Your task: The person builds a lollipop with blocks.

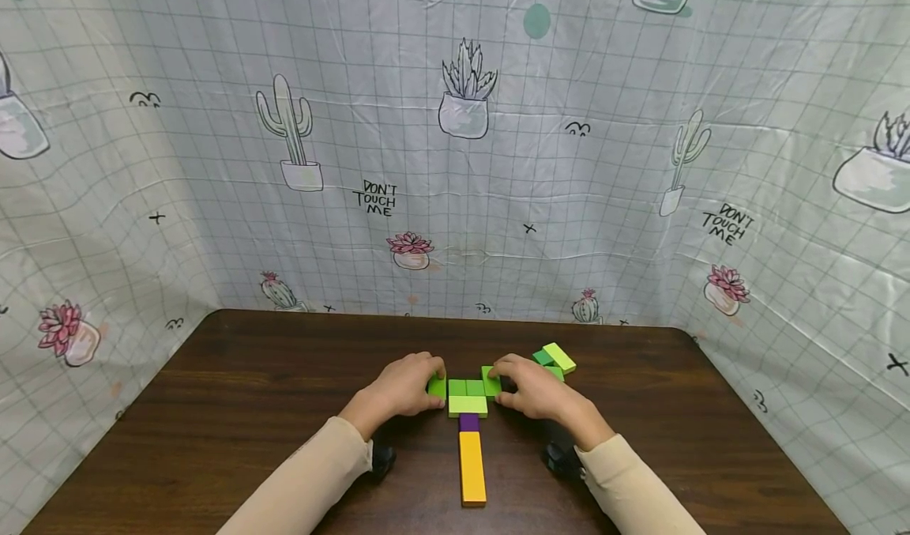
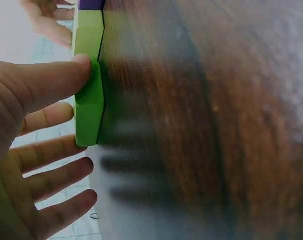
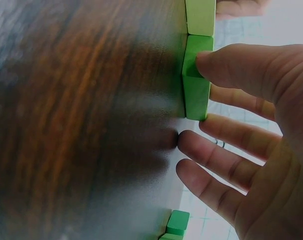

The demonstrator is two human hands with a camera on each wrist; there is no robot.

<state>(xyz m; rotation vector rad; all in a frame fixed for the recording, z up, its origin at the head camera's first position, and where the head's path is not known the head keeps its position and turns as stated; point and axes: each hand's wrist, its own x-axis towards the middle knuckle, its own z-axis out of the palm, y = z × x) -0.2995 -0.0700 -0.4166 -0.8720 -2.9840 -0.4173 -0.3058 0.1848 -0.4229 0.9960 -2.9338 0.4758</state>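
My left hand [image 1: 401, 386] pinches a green block [image 2: 89, 122] between thumb and fingers, at the left end of a flat block figure on the table. On the opposite end, my right hand [image 1: 539, 391] pinches another green block [image 3: 197, 97], its thumb on the near side. Two small green blocks, a left one [image 1: 458, 388] and a right one [image 1: 475, 388], lie between the hands. Below them are a lime block [image 1: 467, 407], a purple block [image 1: 469, 422] and a long yellow-orange block [image 1: 472, 468], lined up toward me.
Beyond the right hand lie a few loose blocks: a lime one [image 1: 560, 357], a dark green one [image 1: 543, 358] and a green one [image 1: 555, 372] partly hidden by the hand. The brown wooden table [image 1: 284, 361] is backed by a patterned curtain [image 1: 355, 266].
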